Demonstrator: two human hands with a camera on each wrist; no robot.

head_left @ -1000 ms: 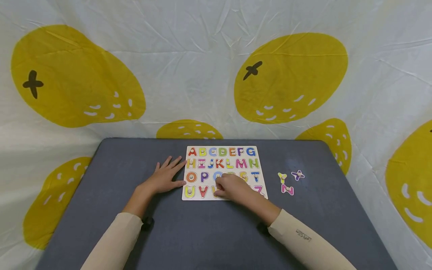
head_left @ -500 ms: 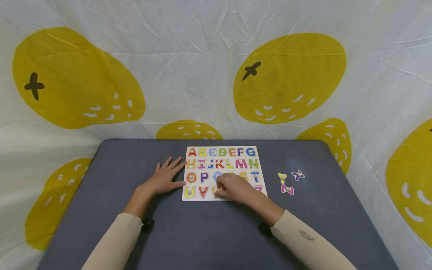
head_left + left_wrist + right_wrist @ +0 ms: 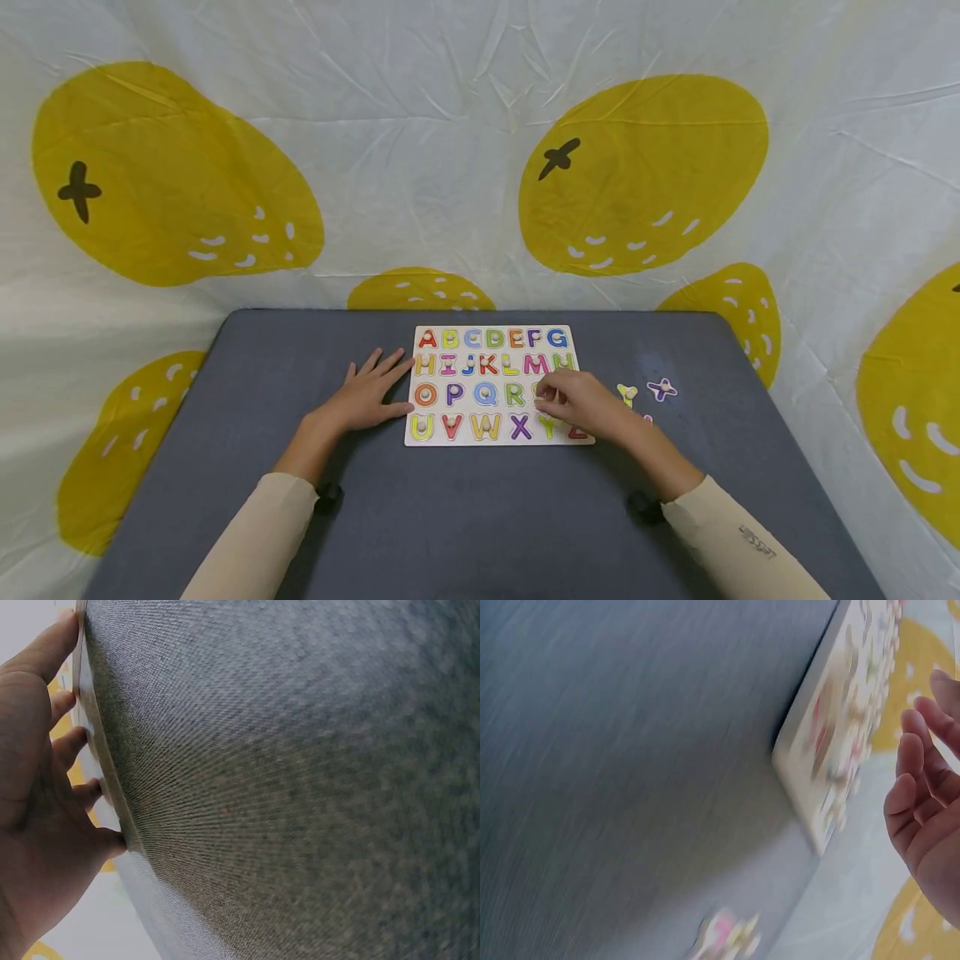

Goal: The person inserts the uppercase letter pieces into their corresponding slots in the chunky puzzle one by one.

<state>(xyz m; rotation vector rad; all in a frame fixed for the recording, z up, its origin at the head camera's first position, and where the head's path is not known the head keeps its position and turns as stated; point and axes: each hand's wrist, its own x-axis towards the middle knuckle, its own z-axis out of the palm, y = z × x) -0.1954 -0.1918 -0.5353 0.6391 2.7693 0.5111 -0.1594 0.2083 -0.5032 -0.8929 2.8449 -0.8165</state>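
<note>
A white alphabet puzzle board (image 3: 498, 409) with colourful knobbed letters lies on the dark grey table. My left hand (image 3: 363, 398) rests flat beside it with fingers spread, and the fingertips and thumb touch its left edge. The W piece (image 3: 486, 427) sits in the bottom row. Over the right part of the board hovers my right hand (image 3: 581, 402), its fingers loosely bent; in the right wrist view nothing shows between the fingers (image 3: 910, 754). To the right lie a yellow Y piece (image 3: 627, 393) and a purple X piece (image 3: 663, 389). A pink piece is mostly hidden behind my right wrist.
The table (image 3: 480, 525) reaches back to a whitish curtain (image 3: 420, 167) printed with large yellow fruit. In the bottom row, the X slot (image 3: 521, 427) and Y slot (image 3: 547, 427) show without knobs.
My right hand has left the W piece and moved right across the board, uncovering the W, Q and R. My left hand has stayed at the board's left edge.
</note>
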